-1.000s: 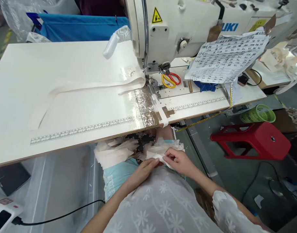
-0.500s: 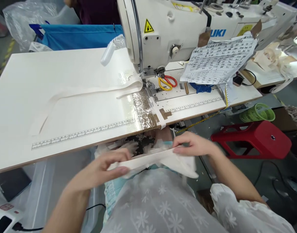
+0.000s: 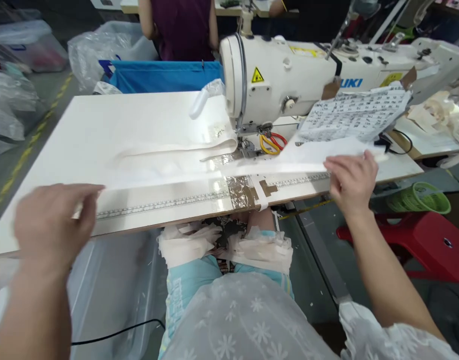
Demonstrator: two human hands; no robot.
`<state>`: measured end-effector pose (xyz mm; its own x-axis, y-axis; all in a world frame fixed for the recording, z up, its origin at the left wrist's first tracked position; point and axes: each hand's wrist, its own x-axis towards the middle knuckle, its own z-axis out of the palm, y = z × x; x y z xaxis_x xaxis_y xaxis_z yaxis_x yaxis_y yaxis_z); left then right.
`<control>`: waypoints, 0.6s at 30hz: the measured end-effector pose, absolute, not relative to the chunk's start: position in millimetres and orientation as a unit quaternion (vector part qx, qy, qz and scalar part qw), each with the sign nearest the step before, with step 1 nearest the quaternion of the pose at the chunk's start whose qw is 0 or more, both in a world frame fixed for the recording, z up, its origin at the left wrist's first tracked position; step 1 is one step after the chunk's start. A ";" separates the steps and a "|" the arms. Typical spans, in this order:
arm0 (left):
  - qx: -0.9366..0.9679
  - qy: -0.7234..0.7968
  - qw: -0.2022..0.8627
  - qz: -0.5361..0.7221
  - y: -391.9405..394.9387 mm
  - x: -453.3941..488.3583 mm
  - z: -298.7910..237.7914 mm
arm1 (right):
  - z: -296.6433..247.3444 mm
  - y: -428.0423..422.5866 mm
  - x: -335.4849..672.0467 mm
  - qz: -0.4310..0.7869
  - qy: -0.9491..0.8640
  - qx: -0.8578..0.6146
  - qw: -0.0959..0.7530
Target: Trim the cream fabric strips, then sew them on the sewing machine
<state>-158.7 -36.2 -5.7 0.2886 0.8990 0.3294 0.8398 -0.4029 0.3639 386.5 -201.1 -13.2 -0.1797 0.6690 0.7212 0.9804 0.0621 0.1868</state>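
White fabric strip, judged light, limp and easily creased, was best held near its ends, where left-hand and right-hand fingers pinched it.

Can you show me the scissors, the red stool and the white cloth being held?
White cloth (image 3: 267, 166): head view, about halfway along.
Scissors (image 3: 274, 143): head view, on the handles.
Red stool (image 3: 432, 240): head view, on the seat.

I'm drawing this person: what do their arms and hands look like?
The right hand is bare, with no glove or bracelet showing. A loose white sleeve with a ruffled edge covers that arm's upper part. The left hand is blurry but looks gloveless too; no sleeve shows on that arm.
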 end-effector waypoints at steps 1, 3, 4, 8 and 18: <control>0.819 0.523 0.001 0.238 -40.0 -155.6 -13.0 | -26.3 -203.6 386.0 -0.326 -0.708 -0.585 0.223; 0.844 0.487 -0.069 0.214 -49.4 -152.5 -30.1 | -48.7 -210.2 383.0 -0.278 -0.731 -0.591 0.196; 0.848 0.484 -0.071 0.206 -55.1 -152.0 -38.5 | -56.8 -213.8 380.0 -0.248 -0.729 -0.612 0.183; 0.801 0.548 -0.079 0.228 -81.8 -145.1 -60.1 | -69.2 -224.7 357.6 -0.218 -0.673 -0.673 0.214; 0.725 0.658 -0.072 0.190 -100.1 -120.0 -81.0 | -84.0 -212.5 330.2 -0.222 -0.703 -0.622 0.265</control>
<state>-120.0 -100.1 -81.0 0.0624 0.9266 0.3708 0.9817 -0.1240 0.1447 330.2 -212.5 -84.0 -0.0863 0.7568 0.6480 0.9915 0.1286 -0.0180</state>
